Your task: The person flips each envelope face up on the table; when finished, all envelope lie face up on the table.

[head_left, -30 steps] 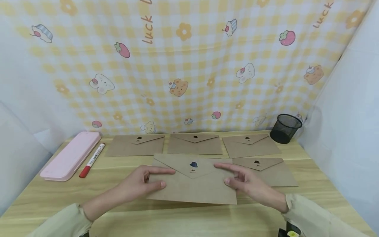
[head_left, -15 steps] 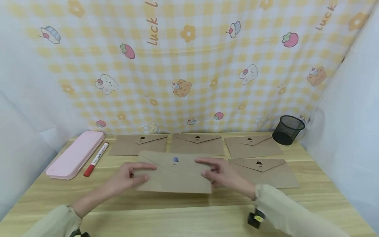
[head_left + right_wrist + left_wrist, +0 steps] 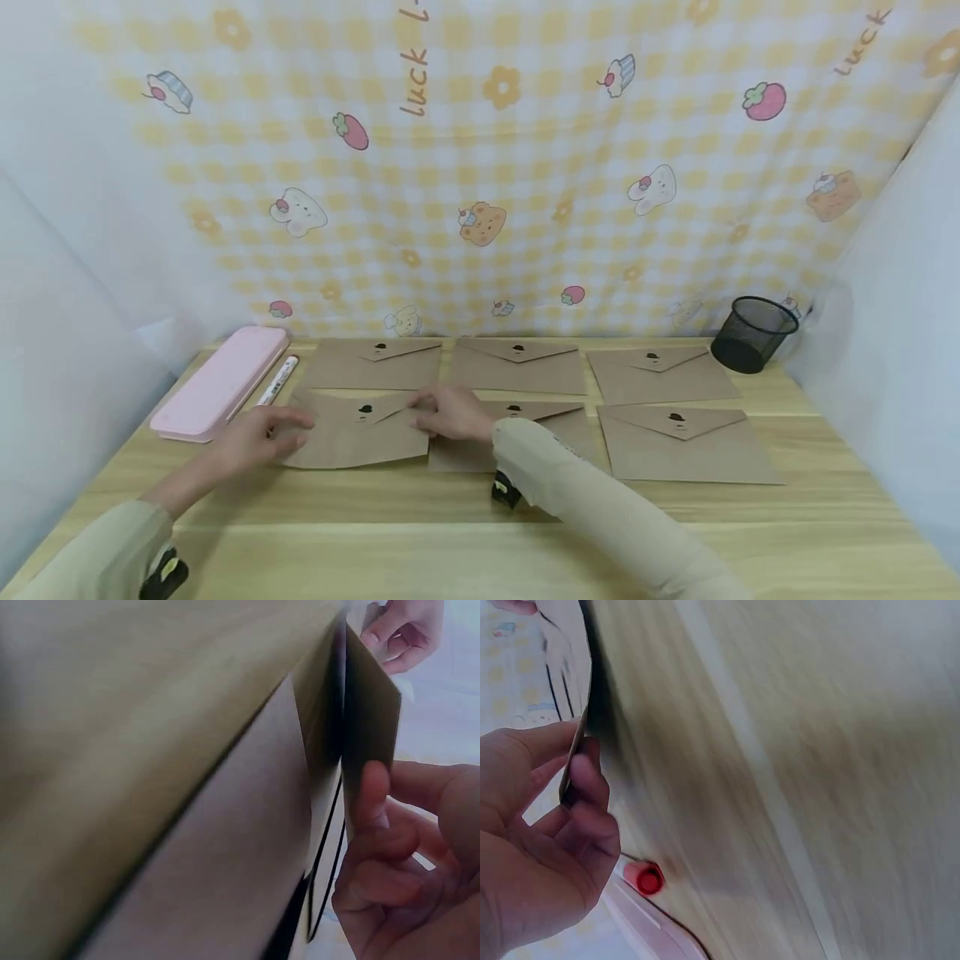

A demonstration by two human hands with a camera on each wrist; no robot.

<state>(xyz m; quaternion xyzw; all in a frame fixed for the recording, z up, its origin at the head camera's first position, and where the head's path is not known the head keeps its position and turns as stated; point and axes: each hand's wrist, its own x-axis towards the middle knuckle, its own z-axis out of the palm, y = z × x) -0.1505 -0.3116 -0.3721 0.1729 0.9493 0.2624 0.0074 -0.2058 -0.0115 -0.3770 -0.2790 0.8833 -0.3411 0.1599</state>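
Observation:
A brown kraft envelope (image 3: 352, 432) with a dark seal lies low over the table's front left, next to the marker. My left hand (image 3: 283, 427) pinches its left edge, and my right hand (image 3: 426, 414) pinches its right edge near the flap. In the left wrist view the thumb and fingers (image 3: 585, 787) clamp the envelope's thin edge (image 3: 576, 742). The right wrist view shows my right hand (image 3: 375, 802) on the envelope's corner (image 3: 371, 720), with the other hand (image 3: 401, 630) at the far end.
Three envelopes (image 3: 519, 367) line the back row. In the front row one envelope (image 3: 551, 423) lies partly under my right sleeve and another envelope (image 3: 686, 446) lies to the right. At the left are a pink case (image 3: 221, 392) and a red-capped marker (image 3: 277, 382); a black mesh cup (image 3: 753, 333) stands back right.
Both hands have carried the envelope from the table's middle to the front left and lowered it. A middle front envelope is now uncovered.

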